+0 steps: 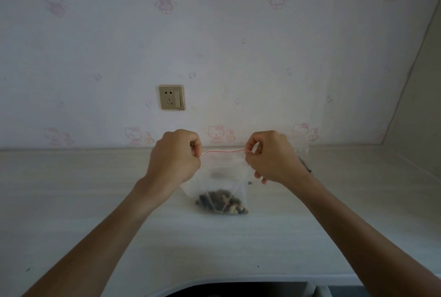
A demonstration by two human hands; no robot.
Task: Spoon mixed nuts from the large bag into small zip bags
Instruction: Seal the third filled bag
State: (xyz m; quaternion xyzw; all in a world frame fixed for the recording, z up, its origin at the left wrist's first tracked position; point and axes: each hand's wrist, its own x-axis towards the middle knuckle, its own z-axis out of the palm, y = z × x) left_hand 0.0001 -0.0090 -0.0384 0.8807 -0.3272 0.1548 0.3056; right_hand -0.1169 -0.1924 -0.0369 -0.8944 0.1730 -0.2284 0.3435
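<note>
Some mixed nuts (222, 203) in zip bag (219, 177)

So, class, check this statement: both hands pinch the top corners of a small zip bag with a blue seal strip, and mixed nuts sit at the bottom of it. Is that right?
Not quite: the seal strip is red, not blue, as the head view shows. The rest holds: the left hand and right hand pinch the top corners of the zip bag, and nuts sit at its bottom.
</note>
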